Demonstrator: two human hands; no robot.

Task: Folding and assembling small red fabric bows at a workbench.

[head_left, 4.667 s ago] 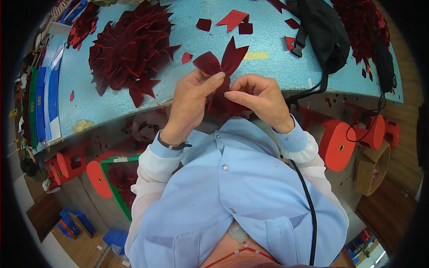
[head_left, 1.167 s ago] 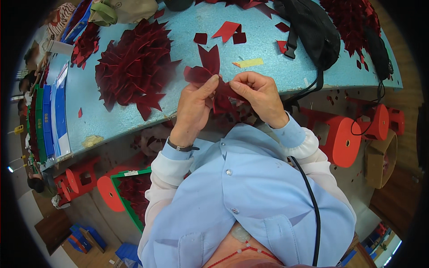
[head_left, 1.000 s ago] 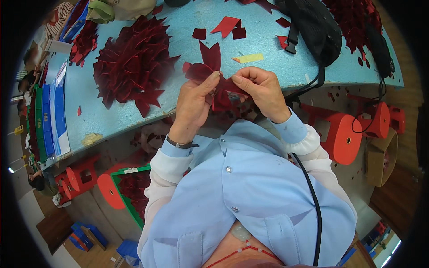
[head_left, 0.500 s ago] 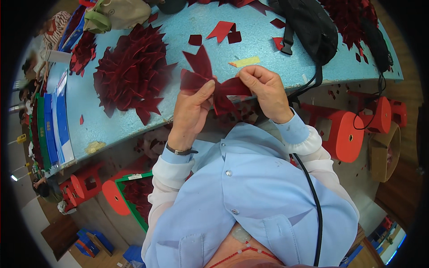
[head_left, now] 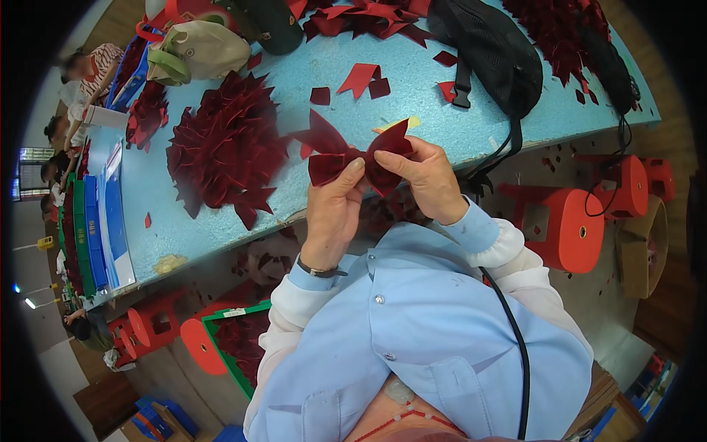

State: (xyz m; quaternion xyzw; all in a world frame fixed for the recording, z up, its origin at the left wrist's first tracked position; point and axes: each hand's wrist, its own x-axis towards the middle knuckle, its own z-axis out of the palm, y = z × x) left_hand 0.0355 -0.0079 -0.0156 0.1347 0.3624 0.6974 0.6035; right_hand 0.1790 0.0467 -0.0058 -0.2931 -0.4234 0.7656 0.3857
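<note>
A dark red velvet bow [head_left: 324,168] is held up between my two hands, just above the near edge of the table. My left hand [head_left: 333,210] pinches its left loop, thumb on top, close to the middle. On the other side my right hand [head_left: 431,177] grips the right loop between thumb and fingers. Two pointed tails rise from the bow, one at the upper left and one at the upper right. To the left lies a big pile of similar dark red bows [head_left: 224,147]. The backs of both loops are hidden by my fingers.
Red ribbon scraps [head_left: 359,77] lie on the blue table [head_left: 412,66]. A black bag [head_left: 490,55] with a strap rests at the right, a beige bag [head_left: 210,48] at the far left. Below stand red stools [head_left: 578,228] and a green crate [head_left: 236,353] of dark red pieces.
My right hand has shifted inward to the bow's right loop near the middle. A tail now points up at the right. The whole view has tilted slightly.
</note>
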